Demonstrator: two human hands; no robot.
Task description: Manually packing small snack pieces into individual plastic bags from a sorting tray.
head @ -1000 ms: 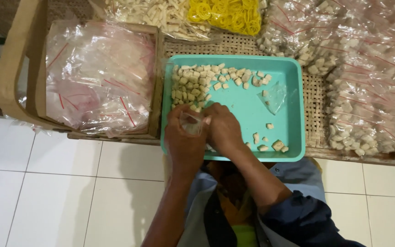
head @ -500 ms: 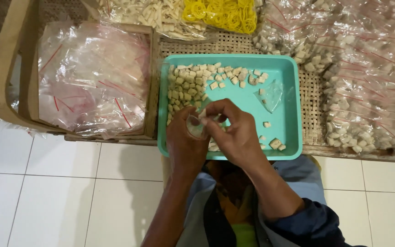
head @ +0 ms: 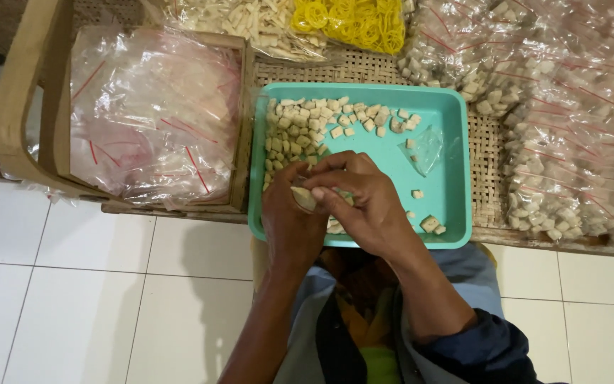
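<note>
Teal plastic forms the shallow tray that is set on a woven cane table, and over its near edge both hands are brought together. A small clear bag, partly filled with pale cubes, is pinched in the curled fingers of the left hand; the right hand is closed over the bag's top, fingers bent, so that the mouth of the bag is hidden and its seal cannot be judged. The bag is thus held between the two hands, directly under the right fingertips, with its long axis running roughly away from the body toward the heap of loose cubes. That heap is spread in the tray's far left corner, just beyond the hands, and the left hand is the nearer to it; a few stray cubes are left at the near right corner. An empty clear bag is lying flat in the tray to the right of the hands. A wooden box to the left is stuffed with clear bags with red strips. Filled bags are piled at the right, and yellow rubber bands are heaped at the far edge beside a pile of pale sticks.
</note>
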